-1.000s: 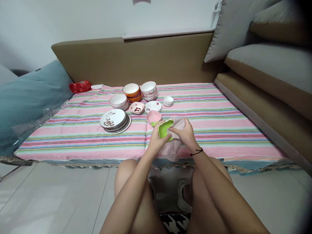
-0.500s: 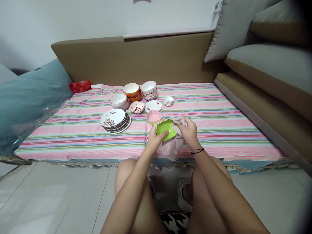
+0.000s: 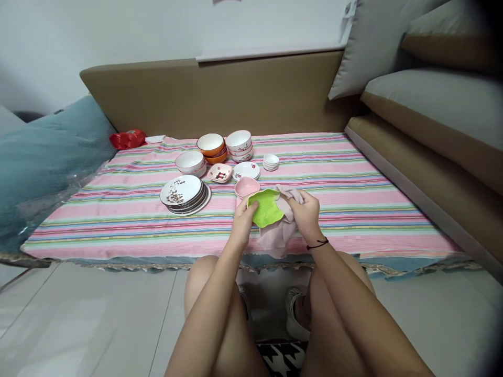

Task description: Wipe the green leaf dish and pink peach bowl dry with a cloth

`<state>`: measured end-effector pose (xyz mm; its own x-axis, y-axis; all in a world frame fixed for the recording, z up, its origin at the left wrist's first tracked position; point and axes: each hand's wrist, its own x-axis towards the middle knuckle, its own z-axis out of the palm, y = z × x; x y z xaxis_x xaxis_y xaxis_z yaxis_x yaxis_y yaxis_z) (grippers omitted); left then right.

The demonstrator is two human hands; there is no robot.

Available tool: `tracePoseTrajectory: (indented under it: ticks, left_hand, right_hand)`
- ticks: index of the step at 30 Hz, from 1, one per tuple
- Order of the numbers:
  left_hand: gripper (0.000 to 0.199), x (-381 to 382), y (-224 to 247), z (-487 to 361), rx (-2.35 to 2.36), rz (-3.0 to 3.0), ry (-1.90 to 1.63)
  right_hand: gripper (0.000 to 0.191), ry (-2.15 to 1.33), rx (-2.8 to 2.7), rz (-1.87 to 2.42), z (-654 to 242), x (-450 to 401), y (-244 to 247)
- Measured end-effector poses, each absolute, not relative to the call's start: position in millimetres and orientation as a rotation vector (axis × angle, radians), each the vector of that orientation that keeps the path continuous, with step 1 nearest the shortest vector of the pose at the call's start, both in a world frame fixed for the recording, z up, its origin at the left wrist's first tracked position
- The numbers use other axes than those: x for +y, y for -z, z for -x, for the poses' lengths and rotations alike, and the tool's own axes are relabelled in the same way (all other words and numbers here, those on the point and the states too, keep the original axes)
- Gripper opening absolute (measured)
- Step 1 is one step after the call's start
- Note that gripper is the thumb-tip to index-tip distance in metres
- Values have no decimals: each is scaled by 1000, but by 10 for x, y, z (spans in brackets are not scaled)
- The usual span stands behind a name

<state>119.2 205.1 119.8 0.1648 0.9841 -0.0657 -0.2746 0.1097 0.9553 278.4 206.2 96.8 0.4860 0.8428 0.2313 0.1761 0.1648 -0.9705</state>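
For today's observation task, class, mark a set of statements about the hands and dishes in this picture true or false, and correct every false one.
1. The left hand holds the green dish. True.
2. The right hand holds a spoon. False: it holds a pale cloth.
3. The dark cord is on the left wrist. False: it is on the right wrist.
4. In the picture, the stacked plates are left of the pink bowl. True.
5. The red packet lies at the picture's right end of the striped sheet. False: it lies toward the left end.
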Motion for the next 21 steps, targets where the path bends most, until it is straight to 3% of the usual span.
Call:
tracePoseTrajectory:
  ticks: [8,12,18,21]
  left_hand:
    - [26,2033,-1217,-1168,953,-974,-1196]
    - [20,2042,-1212,-1143,979,-1046,-1196]
    - [17,2039,-1224,-1120,970,-1129,-1173]
    - [18,2055,-1207,-1110,972,-1133,-1195]
  right_hand:
    - [30,-422,-1193,1217,-2762,2002,-1032]
    - [23,-467,-1204,1377,-2773,2015,-1032]
    - [36,-531,-1240,1534,-2806,2012,-1058]
    - [31,-519,-1292,1497,-2817,1997,-1056]
